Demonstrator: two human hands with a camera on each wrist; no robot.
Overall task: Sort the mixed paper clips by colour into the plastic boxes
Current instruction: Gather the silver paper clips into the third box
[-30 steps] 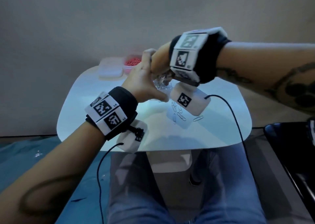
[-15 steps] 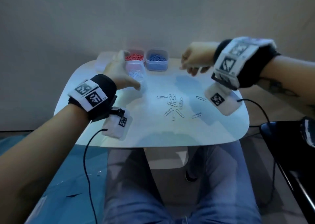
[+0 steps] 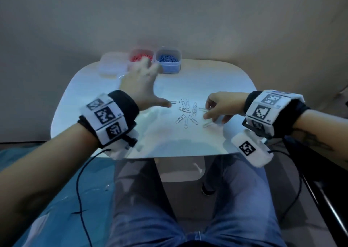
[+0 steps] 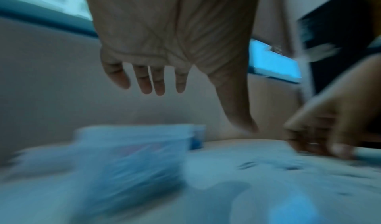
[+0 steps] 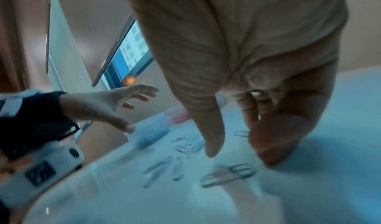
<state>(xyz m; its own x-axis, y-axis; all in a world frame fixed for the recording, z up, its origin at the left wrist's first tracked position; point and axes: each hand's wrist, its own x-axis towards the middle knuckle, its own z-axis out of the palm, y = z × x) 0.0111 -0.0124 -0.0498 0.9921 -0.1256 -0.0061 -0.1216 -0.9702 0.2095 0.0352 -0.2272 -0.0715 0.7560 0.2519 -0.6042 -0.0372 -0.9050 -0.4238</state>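
**Right hand comes down to the clips**

The right hand (image 3: 220,108), up near the boxes half a second ago, now hangs over the loose clips (image 3: 186,113) mid-worktop, fingers curled, holding nothing visible. The left hand (image 3: 141,88) is spread open before the red box (image 3: 140,58). A pick probably follows.

White table (image 3: 216,137). Silver clips (image 3: 186,111) at centre. At twelve o'clock, a box of red clips (image 3: 140,58) beside a box of blue clips (image 3: 168,58). Black wristbands (image 3: 124,103) carry white tags with black square patterns. Blue jeans (image 3: 243,199).
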